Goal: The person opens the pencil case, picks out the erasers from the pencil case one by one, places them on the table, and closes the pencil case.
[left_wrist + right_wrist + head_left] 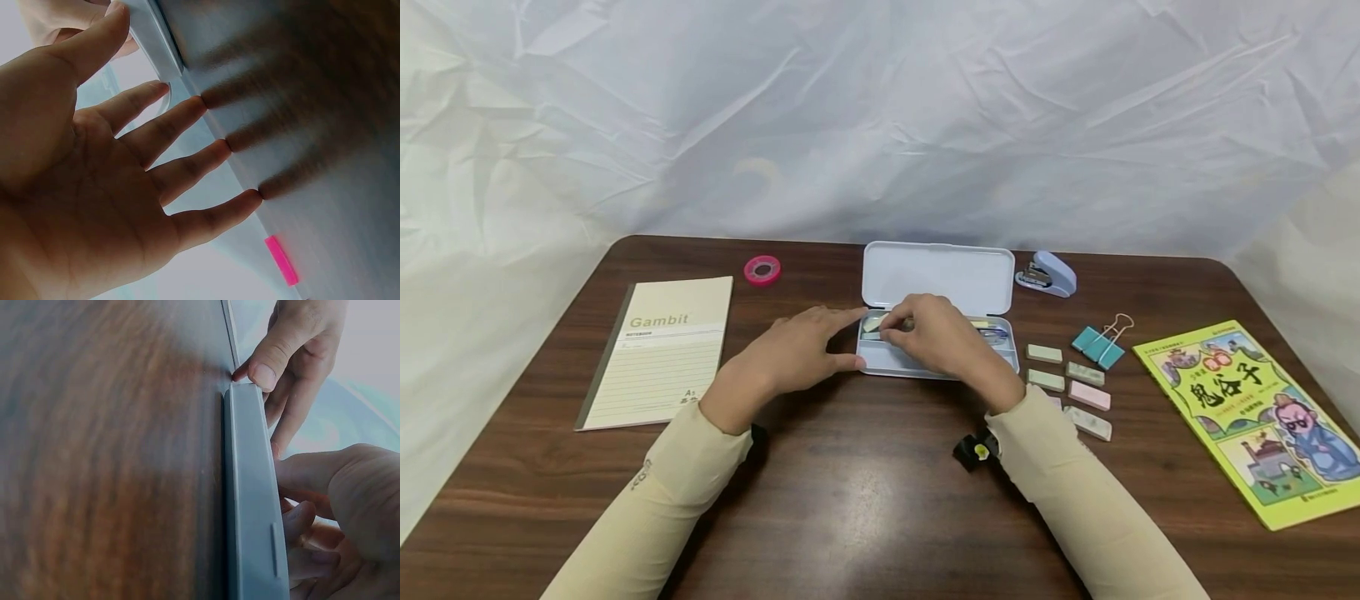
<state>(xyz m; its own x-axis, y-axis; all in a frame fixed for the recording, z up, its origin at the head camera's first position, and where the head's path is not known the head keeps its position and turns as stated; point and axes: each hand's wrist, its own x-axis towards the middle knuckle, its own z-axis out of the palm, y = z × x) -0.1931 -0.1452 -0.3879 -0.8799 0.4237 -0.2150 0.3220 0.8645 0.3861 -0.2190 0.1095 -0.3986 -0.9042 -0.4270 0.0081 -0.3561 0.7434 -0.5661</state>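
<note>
A pale blue pencil case (937,275) stands with its lid up, pens and other small items lying in its tray. My right hand (936,333) reaches into the tray's left part, fingers curled and thumb against them, pinching a pale green eraser (872,323) that is mostly hidden. In the right wrist view the front wall of the case (256,487) covers part of that hand (350,506). My left hand (801,346) is spread at the case's left end, thumb and index finger at its edge. Its other fingertips (253,197) rest on the table in the left wrist view.
Several erasers (1088,396) lie right of the case, near my right forearm. A teal binder clip (1097,346), a stapler (1051,273) and a green comic book (1255,421) are farther right. At left lie a notebook (658,358) and a pink tape roll (762,270).
</note>
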